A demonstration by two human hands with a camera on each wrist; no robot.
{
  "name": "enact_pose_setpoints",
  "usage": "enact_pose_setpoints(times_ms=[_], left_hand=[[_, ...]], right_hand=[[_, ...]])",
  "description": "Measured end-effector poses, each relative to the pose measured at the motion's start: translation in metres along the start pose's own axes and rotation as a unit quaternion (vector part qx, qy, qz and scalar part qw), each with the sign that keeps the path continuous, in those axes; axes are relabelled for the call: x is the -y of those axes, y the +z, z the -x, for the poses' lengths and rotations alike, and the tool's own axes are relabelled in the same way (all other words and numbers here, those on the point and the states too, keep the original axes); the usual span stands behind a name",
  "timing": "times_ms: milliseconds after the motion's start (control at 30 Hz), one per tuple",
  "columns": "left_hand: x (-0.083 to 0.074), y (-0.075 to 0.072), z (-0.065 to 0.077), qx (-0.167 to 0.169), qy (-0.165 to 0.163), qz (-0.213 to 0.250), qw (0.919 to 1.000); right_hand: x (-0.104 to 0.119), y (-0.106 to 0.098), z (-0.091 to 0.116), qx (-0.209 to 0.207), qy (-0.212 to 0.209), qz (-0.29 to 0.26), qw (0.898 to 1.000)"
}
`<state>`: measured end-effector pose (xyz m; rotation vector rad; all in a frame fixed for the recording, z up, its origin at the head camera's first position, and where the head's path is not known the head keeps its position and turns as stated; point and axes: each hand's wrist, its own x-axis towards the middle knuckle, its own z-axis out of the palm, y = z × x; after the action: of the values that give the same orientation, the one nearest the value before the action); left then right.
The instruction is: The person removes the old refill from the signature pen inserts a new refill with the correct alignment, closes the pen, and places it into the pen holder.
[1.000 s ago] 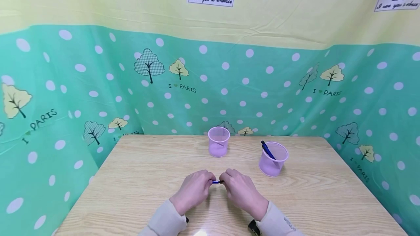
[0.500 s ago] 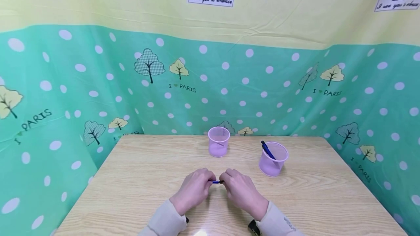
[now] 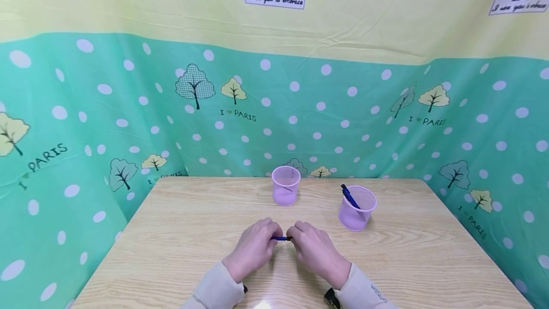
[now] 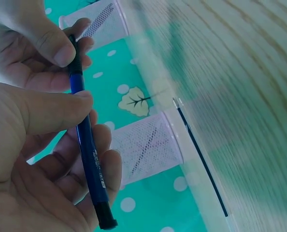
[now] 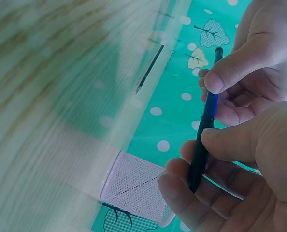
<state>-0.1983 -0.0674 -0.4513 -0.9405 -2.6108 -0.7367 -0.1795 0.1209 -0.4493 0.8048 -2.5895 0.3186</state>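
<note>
My left hand (image 3: 254, 248) and right hand (image 3: 316, 252) meet over the middle of the table, both gripping one blue-and-black pen (image 3: 280, 238). In the left wrist view, the left thumb presses the blue barrel (image 4: 88, 145) against the fingers behind it. The right thumb and fingers pinch the black grip end (image 5: 199, 157), plain in the right wrist view. Black also caps the barrel's other end (image 4: 105, 221). A thin dark pen refill (image 4: 201, 157) with a light metallic tip lies on the tabletop in both wrist views; the head view does not show it.
Two lilac mesh pen cups stand beyond the hands: one cup (image 3: 285, 199) at the back centre, another cup (image 3: 353, 221) to the right with a blue pen (image 3: 350, 196) leaning in it. A patterned curtain (image 3: 274, 123) surrounds the wooden table (image 3: 180, 223) at back and sides.
My left fingers have risen and shifted slightly on the pen, with a bit more of the blue barrel showing between the hands. My right hand stays nearly still.
</note>
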Motion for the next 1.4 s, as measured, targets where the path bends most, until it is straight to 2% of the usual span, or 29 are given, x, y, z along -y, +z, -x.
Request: enact_pose_setpoints(times_ms=[200,467,700,867,1167,1400], left_hand=[[0.0012,0.0015,0.0005,-0.006,-0.001,0.007,1.0000],[0.0008,0.0001,0.0023,0.006,-0.014,0.007,0.9999],[0.0023,0.0021,0.0023,0.006,-0.002,-0.016,0.9999],[0.0023,0.0021,0.0022,0.014,-0.001,-0.029,0.9995],[0.0016,-0.0002,0.0012,0.042,-0.018,-0.013,0.9988],[0.0020,-0.0020,0.0003,0.049,-0.023,-0.011,0.9985]], right_hand=[[0.0006,-0.0004,-0.0001,0.005,0.004,-0.001,1.000],[0.0008,-0.0001,0.0002,0.003,0.003,0.004,1.000],[0.0010,0.0000,0.0007,-0.004,-0.001,0.001,1.000],[0.0011,-0.0005,0.0010,0.005,0.004,0.002,1.000],[0.0009,-0.0013,0.0008,0.010,0.002,0.001,1.000],[0.0006,-0.0016,0.0005,0.012,0.000,0.000,1.000]])
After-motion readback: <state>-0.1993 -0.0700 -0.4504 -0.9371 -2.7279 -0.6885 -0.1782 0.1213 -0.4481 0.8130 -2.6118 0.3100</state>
